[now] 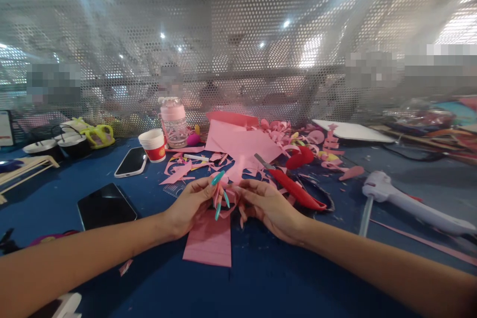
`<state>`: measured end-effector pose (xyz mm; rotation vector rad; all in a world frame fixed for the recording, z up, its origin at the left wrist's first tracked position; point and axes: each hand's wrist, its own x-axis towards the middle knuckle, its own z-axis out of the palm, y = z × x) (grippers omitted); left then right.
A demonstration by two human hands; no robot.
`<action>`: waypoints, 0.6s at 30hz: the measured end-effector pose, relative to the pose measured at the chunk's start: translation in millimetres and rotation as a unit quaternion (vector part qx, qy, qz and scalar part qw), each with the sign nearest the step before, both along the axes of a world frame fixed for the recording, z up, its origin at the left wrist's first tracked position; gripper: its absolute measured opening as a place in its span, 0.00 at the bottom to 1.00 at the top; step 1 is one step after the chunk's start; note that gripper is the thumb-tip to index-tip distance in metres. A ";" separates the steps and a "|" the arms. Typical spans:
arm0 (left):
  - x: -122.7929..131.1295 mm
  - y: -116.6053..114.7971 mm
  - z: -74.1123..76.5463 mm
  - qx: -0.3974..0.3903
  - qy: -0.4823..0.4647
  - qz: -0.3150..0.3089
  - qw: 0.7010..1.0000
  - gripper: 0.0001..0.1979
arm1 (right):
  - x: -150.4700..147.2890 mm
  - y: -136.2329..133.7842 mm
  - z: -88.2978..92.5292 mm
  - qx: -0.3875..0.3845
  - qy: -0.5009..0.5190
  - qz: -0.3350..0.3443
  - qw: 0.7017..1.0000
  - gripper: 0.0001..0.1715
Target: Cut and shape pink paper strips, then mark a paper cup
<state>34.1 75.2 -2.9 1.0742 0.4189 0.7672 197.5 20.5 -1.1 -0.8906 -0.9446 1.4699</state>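
Observation:
My left hand (pixel 194 203) and my right hand (pixel 266 206) meet over the blue table (pixel 261 278), both pinching a small pink paper piece (pixel 228 194) between their fingertips. The left hand has long teal nails. Under the hands lies a pink paper sheet (pixel 208 243) with ruled lines. Red-handled scissors (pixel 294 189) lie just right of my right hand, blades pointing up-left.
Pink paper scraps (pixel 283 139) and a large pink sheet (pixel 242 146) cover the middle. Two phones (pixel 106 206) (pixel 131 161), a paper cup (pixel 153 145), a pink bottle (pixel 173 121) sit left. A white glue gun (pixel 406 201) lies right. A perforated metal screen (pixel 238 44) closes the back.

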 end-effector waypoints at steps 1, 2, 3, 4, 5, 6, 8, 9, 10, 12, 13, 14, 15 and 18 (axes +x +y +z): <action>0.0 0.0 -0.1 -0.004 -0.002 -0.001 1.000 0.13 | -0.1 -0.1 -1.5 -0.003 -0.013 0.000 1.000 0.11; 0.2 0.1 -0.1 -0.005 -0.003 0.001 1.000 0.13 | 0.2 0.0 -3.0 -0.009 -0.025 -0.001 1.000 0.13; 0.4 0.3 0.0 0.000 -0.001 0.004 1.000 0.12 | 0.8 0.4 -4.4 -0.015 -0.039 -0.001 0.999 0.14; 0.6 0.4 -0.1 0.007 0.005 0.008 1.000 0.12 | 1.5 0.7 -5.4 -0.019 -0.056 0.000 0.998 0.15; 0.7 0.5 -0.1 0.018 0.013 0.012 1.000 0.12 | 2.0 1.0 -6.1 -0.018 -0.078 0.004 0.997 0.16; 0.7 0.6 -0.2 0.030 0.023 0.016 0.999 0.13 | 2.2 1.1 -6.2 -0.012 -0.106 0.009 0.994 0.16; 0.1 0.7 -0.7 0.054 0.042 0.017 0.998 0.13 | 1.2 0.3 -4.5 0.003 -0.171 0.023 0.985 0.14; -0.4 0.7 -0.9 0.063 0.051 0.012 0.997 0.13 | 0.1 -0.7 -2.8 0.007 -0.204 0.031 0.978 0.13; -0.9 0.7 -1.0 0.071 0.060 0.006 0.996 0.13 | -1.3 -2.0 -0.8 0.007 -0.234 0.039 0.971 0.11; -1.5 0.4 -0.7 0.086 0.081 -0.009 0.993 0.13 | -3.8 -5.0 2.7 0.002 -0.274 0.054 0.960 0.10; -1.5 0.3 -0.4 0.094 0.092 -0.013 0.991 0.14 | -4.5 -6.4 3.6 0.001 -0.285 0.062 0.956 0.09; -1.1 0.0 0.2 0.105 0.104 -0.014 0.989 0.14 | -4.8 -7.5 3.8 0.003 -0.292 0.071 0.954 0.09; -0.4 -0.2 0.9 0.119 0.117 -0.011 0.986 0.14 | -4.7 -8.3 3.3 0.008 -0.297 0.079 0.952 0.10; 2.7 -0.7 2.7 0.160 0.154 0.005 0.975 0.16 | -2.9 -9.3 -0.5 0.032 -0.315 0.091 0.944 0.12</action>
